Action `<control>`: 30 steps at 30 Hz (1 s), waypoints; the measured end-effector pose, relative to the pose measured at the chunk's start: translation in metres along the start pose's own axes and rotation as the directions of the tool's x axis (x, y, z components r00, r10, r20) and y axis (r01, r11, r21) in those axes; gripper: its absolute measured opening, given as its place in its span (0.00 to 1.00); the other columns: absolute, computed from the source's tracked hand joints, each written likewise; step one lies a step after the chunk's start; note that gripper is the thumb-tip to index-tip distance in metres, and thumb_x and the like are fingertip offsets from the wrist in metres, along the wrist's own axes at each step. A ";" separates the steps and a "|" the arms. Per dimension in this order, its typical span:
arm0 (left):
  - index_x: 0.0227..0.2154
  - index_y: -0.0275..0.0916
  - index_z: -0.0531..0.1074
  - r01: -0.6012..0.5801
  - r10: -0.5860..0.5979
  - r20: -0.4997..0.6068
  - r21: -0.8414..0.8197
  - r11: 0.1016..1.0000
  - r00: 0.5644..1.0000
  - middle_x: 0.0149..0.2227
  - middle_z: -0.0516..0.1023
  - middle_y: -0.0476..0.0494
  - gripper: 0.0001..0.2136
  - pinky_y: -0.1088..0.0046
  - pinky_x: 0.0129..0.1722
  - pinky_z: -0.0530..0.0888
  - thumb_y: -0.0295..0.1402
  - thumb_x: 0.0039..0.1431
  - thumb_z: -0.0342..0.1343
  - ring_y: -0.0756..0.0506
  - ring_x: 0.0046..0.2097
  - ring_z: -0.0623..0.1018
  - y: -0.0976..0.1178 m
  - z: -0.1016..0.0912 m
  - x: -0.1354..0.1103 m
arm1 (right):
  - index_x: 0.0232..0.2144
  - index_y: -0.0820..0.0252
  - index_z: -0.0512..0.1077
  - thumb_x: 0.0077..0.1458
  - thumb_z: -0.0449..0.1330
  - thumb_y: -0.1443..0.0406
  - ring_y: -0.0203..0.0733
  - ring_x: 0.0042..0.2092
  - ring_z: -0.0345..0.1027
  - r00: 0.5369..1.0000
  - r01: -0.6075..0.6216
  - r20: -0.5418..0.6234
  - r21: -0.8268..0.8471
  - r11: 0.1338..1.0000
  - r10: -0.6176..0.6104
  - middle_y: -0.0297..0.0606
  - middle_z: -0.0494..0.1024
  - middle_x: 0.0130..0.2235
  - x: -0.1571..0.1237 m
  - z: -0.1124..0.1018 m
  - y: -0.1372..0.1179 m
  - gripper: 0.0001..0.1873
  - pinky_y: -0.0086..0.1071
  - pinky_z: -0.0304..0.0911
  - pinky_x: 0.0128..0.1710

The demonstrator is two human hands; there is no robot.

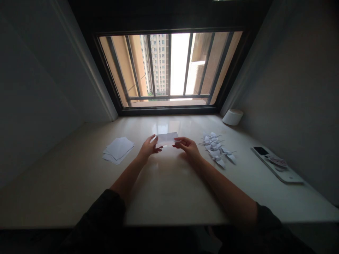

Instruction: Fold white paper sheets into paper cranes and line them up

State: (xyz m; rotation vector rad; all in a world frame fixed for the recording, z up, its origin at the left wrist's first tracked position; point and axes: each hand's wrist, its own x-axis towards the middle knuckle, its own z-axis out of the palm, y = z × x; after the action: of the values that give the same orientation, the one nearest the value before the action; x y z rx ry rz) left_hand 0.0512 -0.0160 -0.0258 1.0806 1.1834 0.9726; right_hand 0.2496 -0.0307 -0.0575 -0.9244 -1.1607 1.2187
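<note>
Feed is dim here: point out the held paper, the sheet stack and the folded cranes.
held paper (166, 138): head view, middle of its face.
sheet stack (119, 148): head view, top sheet.
folded cranes (215, 145): head view, pile middle.

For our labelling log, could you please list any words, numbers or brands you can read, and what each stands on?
No text is readable.
The folded paper between the left hand and right hand looks blank.
The patterned patch on the phone is too blurred to read.

Backlit: daylight from window, centre pane blown out. Walls and near desk edge dim. Glare on desk's far edge. Wide-angle bending at the corners.
</note>
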 end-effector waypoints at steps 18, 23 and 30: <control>0.25 0.36 0.74 -0.410 0.420 -0.092 0.116 0.905 0.903 0.25 0.76 0.47 0.15 0.70 0.35 0.71 0.45 0.44 0.61 0.47 0.32 0.74 -0.001 0.014 -0.014 | 0.21 0.60 0.71 0.37 0.69 0.54 0.44 0.30 0.75 0.980 0.015 -0.200 0.129 0.992 0.011 0.33 0.74 0.22 -0.003 0.005 0.000 0.16 0.33 0.67 0.33; 0.23 0.35 0.73 -0.353 0.346 -0.093 -0.069 0.933 0.933 0.25 0.74 0.48 0.14 0.72 0.37 0.70 0.42 0.43 0.63 0.50 0.31 0.73 -0.006 0.019 -0.012 | 0.18 0.59 0.69 0.37 0.68 0.55 0.41 0.29 0.73 0.972 0.037 -0.235 0.117 0.992 -0.009 0.34 0.75 0.21 -0.002 0.008 0.000 0.16 0.33 0.66 0.32; 0.37 0.37 0.67 -0.336 0.334 -0.041 -0.129 0.933 0.942 0.31 0.78 0.46 0.20 0.68 0.40 0.72 0.38 0.41 0.65 0.49 0.34 0.75 -0.010 0.020 -0.009 | 0.21 0.59 0.71 0.37 0.69 0.60 0.35 0.28 0.68 0.962 0.076 -0.271 0.150 0.986 -0.033 0.31 0.75 0.23 0.001 0.005 0.002 0.12 0.30 0.64 0.32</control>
State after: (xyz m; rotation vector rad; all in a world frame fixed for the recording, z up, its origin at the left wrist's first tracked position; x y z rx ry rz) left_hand 0.0696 -0.0291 -0.0323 1.1901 0.9481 1.3098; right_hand 0.2444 -0.0298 -0.0579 -0.8988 -0.8554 1.0866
